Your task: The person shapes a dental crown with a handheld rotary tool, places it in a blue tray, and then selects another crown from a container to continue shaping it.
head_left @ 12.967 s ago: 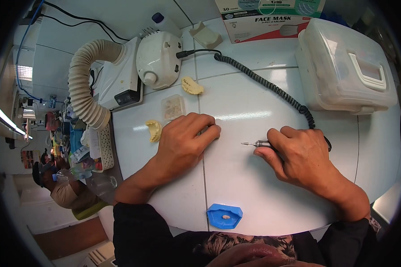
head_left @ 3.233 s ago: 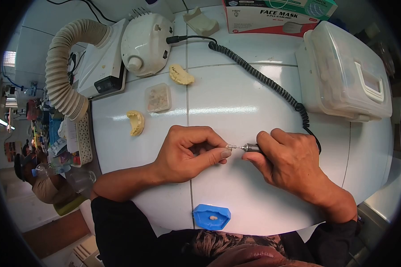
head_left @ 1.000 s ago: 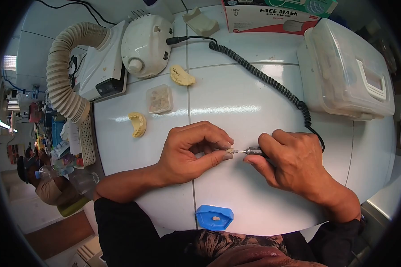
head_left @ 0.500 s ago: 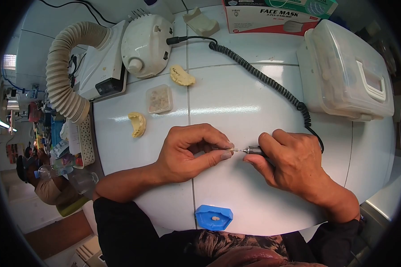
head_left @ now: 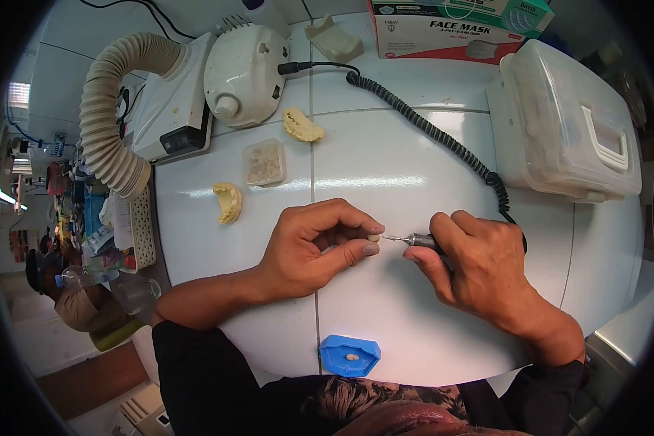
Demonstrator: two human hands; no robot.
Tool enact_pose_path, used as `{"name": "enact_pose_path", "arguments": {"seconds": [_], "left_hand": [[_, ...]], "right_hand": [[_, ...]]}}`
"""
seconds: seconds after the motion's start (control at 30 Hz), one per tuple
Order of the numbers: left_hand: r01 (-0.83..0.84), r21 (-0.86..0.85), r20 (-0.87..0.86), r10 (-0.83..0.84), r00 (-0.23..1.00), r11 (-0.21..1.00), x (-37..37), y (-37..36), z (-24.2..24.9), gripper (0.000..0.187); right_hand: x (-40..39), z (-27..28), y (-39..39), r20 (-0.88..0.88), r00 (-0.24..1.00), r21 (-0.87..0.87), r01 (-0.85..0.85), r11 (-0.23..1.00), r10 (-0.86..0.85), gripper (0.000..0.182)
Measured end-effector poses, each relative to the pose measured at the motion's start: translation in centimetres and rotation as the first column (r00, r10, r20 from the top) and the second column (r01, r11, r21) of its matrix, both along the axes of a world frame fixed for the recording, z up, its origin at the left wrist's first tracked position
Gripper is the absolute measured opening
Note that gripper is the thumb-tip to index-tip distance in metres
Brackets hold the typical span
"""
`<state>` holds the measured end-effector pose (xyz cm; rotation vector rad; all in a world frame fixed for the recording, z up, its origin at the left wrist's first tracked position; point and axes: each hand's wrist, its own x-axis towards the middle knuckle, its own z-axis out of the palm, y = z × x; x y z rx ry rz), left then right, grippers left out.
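My left hand [head_left: 320,243] pinches a small beige tooth-like piece [head_left: 373,237] between thumb and fingertips. My right hand [head_left: 476,258] is closed around a dark rotary handpiece [head_left: 423,241], whose thin metal bur points left. A short gap separates the bur's tip from the piece. Below the hands, near my body, a blue angular tray [head_left: 336,357] holds a small pale piece [head_left: 352,357]. Two yellow dental plaster models, one curved [head_left: 227,203] and one with writing on it [head_left: 302,126], lie left of centre, beside a clear box of small pale pieces [head_left: 264,162].
A coiled black cord [head_left: 429,127] runs from the white control unit [head_left: 243,76] to the handpiece. A ribbed hose [head_left: 98,109] arches at the left. A lidded clear case [head_left: 567,123] stands right, and a face mask box [head_left: 443,33] at the back. Another person sits far left.
My right hand has drawn the handpiece slightly right, so the bur has come away from the small piece. More of the piece shows between my left fingertips. The view has shifted slightly.
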<state>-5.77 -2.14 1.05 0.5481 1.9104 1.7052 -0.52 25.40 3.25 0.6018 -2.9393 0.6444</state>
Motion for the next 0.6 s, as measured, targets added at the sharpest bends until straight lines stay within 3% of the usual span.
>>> {"name": "enact_pose_path", "arguments": {"seconds": [0.37, 0.47, 0.6], "left_hand": [[0.0, 0.028, -0.015, 0.001, 1.0, 1.0, 0.1, 0.09, -0.56, 0.022], [0.042, -0.006, -0.113, -0.043, 0.993, 0.999, -0.22, 0.01, -0.47, 0.022], [0.012, 0.008, 0.009, -0.012, 1.0, 1.0, -0.02, 0.23, -0.04, 0.023]], "right_hand": [[-0.01, 0.1, 0.03, -0.005, 1.0, 0.011, -0.018, 1.0, 0.018, 0.048], [0.01, 0.05, 0.02, -0.003, 1.0, 0.018, -0.018, 1.0, 0.018, 0.048], [-0.07, 0.2, 0.02, 0.007, 1.0, 0.012, -0.016, 1.0, 0.016, 0.048]]}}
